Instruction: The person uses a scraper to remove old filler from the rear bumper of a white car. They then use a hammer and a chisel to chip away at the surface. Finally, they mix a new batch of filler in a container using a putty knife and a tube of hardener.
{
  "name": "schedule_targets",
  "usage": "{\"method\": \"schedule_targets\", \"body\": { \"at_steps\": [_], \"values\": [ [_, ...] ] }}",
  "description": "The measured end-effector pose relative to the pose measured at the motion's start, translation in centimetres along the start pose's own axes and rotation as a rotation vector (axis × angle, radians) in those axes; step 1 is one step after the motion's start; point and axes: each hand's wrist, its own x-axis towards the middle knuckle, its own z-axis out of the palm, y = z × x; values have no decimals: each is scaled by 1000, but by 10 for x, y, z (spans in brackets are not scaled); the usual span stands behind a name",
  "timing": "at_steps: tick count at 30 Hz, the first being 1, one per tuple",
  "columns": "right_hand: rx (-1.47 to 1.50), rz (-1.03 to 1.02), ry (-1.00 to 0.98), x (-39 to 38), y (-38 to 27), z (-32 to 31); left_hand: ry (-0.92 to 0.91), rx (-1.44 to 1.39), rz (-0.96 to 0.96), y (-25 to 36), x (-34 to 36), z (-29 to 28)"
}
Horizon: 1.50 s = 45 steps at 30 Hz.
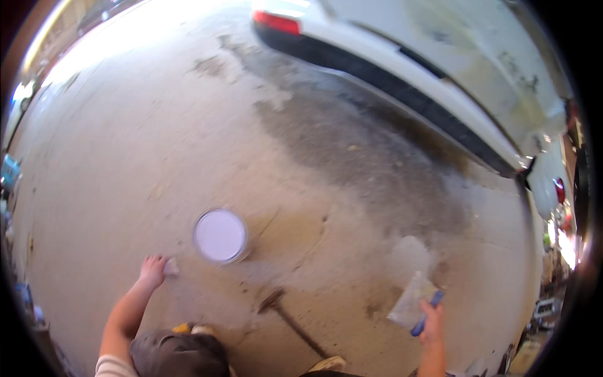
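My left hand [152,271] is closed on a small pale object [171,267] just above the concrete floor; its kind is too blurred to tell. Right of that hand stands a round bucket [220,235], its top a flat pale lilac; I cannot tell whether this is a lid or its contents. At the lower right, my right hand [431,322] grips a trowel [411,301] with a blue handle and a broad whitish blade. The blade is beside a pale smeared patch [411,256] on the floor. Between my arms lies a long-handled hammer [292,321].
A white vehicle [402,69] with a red tail light and dark bumper fills the upper right. Dark stains [370,160] spread over the concrete beneath it. Cluttered items [545,308] line the right edge. My knee [179,355] and shoe [330,364] show at the bottom.
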Motion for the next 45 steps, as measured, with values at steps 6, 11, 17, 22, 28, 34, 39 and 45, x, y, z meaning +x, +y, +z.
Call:
{"method": "schedule_targets", "body": {
  "at_steps": [6, 11, 17, 22, 28, 34, 39, 45],
  "values": [
    [55, 132, -25, -34, -69, -31, -79, -92, 1, 48, -25, -118],
    [-129, 208, 1, -118, -180, -104, -161, -26, 155, 138, -51, -264],
    [-257, 997, 99, -265, -320, -206, -235, 3, 301, 271, -148, -475],
    [105, 780, 223, -275, -396, -268, -237, -87, 544, 399, -184, -595],
    [450, 512, 380, -228, -403, -290, -27, -66, 835, 574, -140, -750],
    [655, 518, 413, -155, -401, -325, 563, -264, 1272, 816, -43, -932],
    [828, 653, 513, -116, -448, -328, 918, -189, 1343, 962, 11, -1045],
    [891, 571, 686, -102, -517, -297, 980, 5, 1272, 1006, 42, -1078]
  ]
}}
